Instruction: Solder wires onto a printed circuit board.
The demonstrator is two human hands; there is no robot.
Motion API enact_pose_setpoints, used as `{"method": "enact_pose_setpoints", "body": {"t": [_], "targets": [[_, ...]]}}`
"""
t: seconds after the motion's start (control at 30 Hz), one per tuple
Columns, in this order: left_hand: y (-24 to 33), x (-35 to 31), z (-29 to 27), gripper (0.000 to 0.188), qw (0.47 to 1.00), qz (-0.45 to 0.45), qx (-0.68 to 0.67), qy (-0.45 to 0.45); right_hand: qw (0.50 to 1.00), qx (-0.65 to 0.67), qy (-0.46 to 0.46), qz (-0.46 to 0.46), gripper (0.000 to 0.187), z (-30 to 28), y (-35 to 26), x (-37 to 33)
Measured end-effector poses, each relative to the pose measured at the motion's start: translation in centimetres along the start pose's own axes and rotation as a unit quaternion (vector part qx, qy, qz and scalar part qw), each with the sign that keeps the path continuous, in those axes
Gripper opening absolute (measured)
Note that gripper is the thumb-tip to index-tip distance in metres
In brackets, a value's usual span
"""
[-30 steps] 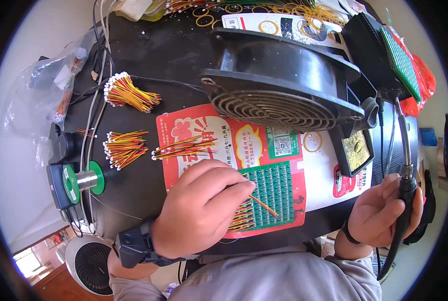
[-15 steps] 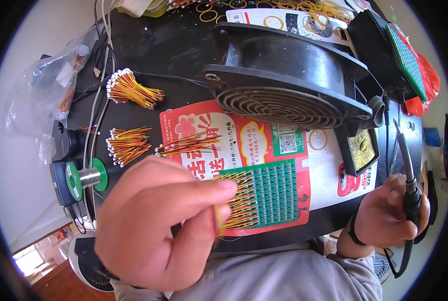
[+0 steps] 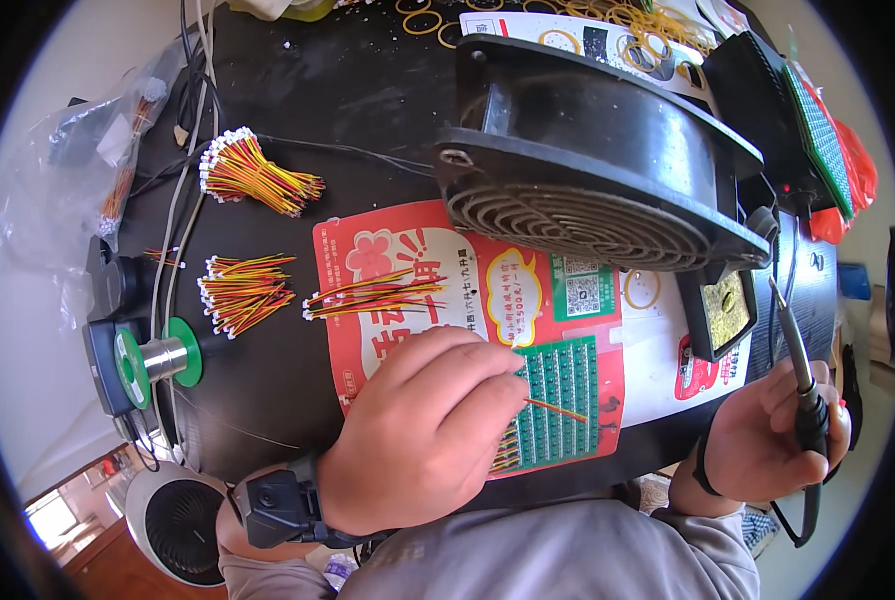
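Observation:
My left hand (image 3: 427,425) is over the left part of a green circuit board panel (image 3: 567,385). Its fingers are closed on a thin red-and-yellow wire (image 3: 555,408), whose free end points right across the panel. A row of soldered-looking wires along the panel's left side is mostly hidden by this hand. My right hand (image 3: 772,435) grips a soldering iron (image 3: 810,415) by its handle, tip up, right of the panel. A few loose wires (image 3: 372,295) lie on the red printed sheet (image 3: 342,240) beyond my left hand.
Two wire bundles (image 3: 257,175) with white connectors lie at left, near a green solder spool (image 3: 135,365) and cables. A large black fan (image 3: 607,150) stands behind the panel. Right of it are a tip-cleaning sponge holder (image 3: 724,312) and a black box (image 3: 767,110).
My left hand has moved down and right from its raised position onto the panel. The wire in its fingers now shows over the boards. My right hand stays nearly in place with the iron.

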State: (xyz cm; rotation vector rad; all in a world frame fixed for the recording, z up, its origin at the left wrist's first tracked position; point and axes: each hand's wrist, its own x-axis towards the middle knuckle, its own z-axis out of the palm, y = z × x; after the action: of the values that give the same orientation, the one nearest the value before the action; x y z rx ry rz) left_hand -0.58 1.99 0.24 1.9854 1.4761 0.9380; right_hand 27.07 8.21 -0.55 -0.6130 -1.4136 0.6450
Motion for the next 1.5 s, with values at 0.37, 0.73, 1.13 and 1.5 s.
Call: {"method": "enact_pose_setpoints", "body": {"t": [0.37, 0.73, 1.13, 1.5], "targets": [[1.2, 0.3, -3.2, 0.024, 0.993, -0.055, -0.029, 0.1, 0.996, 0.065, -0.031, 0.061, 0.047, 0.4, -1.4, 1.0], [0.8, 0.1, -2.9, 0.007, 0.984, -0.071, -0.111, 0.117, 0.97, -0.049, -0.055, 0.23, 0.046, 4.4, -2.5, 2.0], [1.0, 0.0, -3.0, 0.016, 0.987, -0.086, -0.116, 0.073, 0.99, -0.02, -0.097, 0.102, 0.034, 4.0, -0.7, -0.7], [1.4, -0.2, -2.5, 0.015, 0.987, -0.099, -0.091, 0.086, 0.989, -0.112, -0.083, 0.049, 0.045, 4.7, -0.6, -1.0]]}}
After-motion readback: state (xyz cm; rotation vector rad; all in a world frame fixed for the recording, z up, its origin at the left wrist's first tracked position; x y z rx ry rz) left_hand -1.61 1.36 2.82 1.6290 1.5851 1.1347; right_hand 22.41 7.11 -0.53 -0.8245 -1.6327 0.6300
